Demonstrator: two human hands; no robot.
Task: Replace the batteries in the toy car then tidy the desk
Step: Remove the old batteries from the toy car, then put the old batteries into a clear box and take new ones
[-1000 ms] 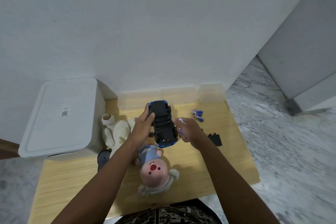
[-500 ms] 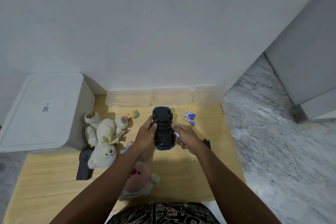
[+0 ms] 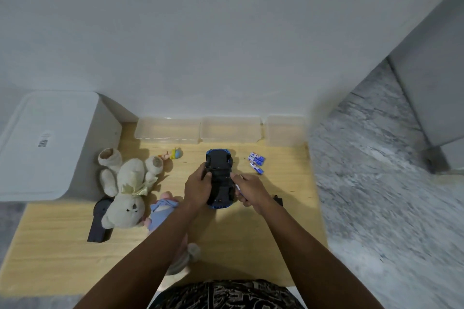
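Observation:
A blue toy car (image 3: 220, 178) lies upside down, black underside up, over the middle of the wooden desk (image 3: 62, 253). My left hand (image 3: 197, 187) grips its left side. My right hand (image 3: 248, 189) sits against its right side and pinches a small blue-and-white battery (image 3: 238, 189) next to the car. Three loose blue batteries (image 3: 256, 162) lie on the desk to the right of the car. A small black cover (image 3: 277, 199) lies beside my right wrist, partly hidden.
Three clear plastic boxes (image 3: 229, 129) line the desk's back edge. A white lidded bin (image 3: 42, 143) stands at the left. A cream teddy bear (image 3: 126, 188), a doll in blue (image 3: 162, 213), a small figurine (image 3: 173, 154) and a black object (image 3: 100, 218) lie left of my arms.
The view has swung left, bringing the teddy bear and figurine into sight. Both hands stay on the car, which has come down slightly toward the desk.

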